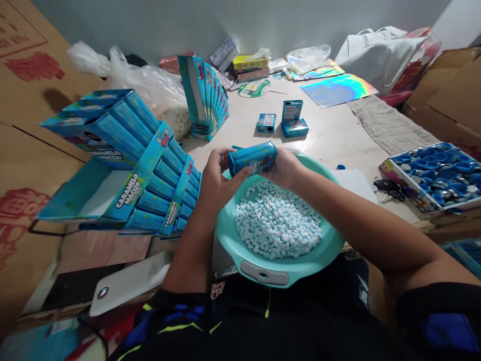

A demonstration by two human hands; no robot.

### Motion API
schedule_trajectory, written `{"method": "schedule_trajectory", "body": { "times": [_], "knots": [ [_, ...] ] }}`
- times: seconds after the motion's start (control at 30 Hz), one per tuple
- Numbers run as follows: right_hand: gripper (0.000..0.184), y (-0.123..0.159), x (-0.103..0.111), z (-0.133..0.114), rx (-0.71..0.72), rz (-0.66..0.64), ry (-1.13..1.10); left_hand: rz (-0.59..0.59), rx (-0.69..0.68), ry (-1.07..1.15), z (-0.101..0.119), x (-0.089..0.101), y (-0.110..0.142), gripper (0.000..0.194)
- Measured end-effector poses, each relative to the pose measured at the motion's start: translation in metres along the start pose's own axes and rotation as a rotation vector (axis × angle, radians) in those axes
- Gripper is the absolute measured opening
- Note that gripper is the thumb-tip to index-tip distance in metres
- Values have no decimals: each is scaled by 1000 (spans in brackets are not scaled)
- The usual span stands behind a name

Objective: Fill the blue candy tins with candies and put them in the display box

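Held: a blue candy tin (252,158), between both hands above the basin.
Hands: left hand (218,178) and right hand (285,168) gripping it, fingers (221,160) closed, right fingertips hidden.
Below: teal basin (330,245), countless pale candies (278,223).
Ahead: three more tins (266,123), across open tabletop (319,135).

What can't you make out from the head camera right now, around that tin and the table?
Head view only:
Blue tin: the left hand and right hand hide its underside and part of its ends, so I cannot tell whether it is open.
Teal bowl: the right forearm covers part of its rim.
Tray of blue caps: cut off by the right edge.
Tin further up the table: its small print is too small to read.
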State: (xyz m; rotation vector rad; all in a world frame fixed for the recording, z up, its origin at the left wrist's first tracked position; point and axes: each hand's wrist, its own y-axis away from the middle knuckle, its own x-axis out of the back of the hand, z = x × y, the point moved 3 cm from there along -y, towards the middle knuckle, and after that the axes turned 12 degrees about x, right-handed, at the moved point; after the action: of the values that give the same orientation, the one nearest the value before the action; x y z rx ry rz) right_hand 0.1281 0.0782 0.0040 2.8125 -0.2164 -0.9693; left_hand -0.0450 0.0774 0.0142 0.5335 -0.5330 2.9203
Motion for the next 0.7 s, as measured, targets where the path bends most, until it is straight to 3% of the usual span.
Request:
{"method": "schedule_trajectory", "body": {
  "times": [0.2, 0.33, 0.5, 0.7],
  "knots": [
    [10, -2, 4, -1, 72, 90, 50, -50, 65, -92, 9, -2, 2, 51],
    [12, 0, -1, -4, 94, 57, 13, 49, 82, -61, 5, 2, -1, 49],
    [10, 1, 1, -4, 37, 83, 28, 163, 5, 13, 4, 9, -2, 52],
    [23, 6, 3, 0, 9, -50, 448, 204, 42, 97, 0, 11, -1, 60]
  ]
}}
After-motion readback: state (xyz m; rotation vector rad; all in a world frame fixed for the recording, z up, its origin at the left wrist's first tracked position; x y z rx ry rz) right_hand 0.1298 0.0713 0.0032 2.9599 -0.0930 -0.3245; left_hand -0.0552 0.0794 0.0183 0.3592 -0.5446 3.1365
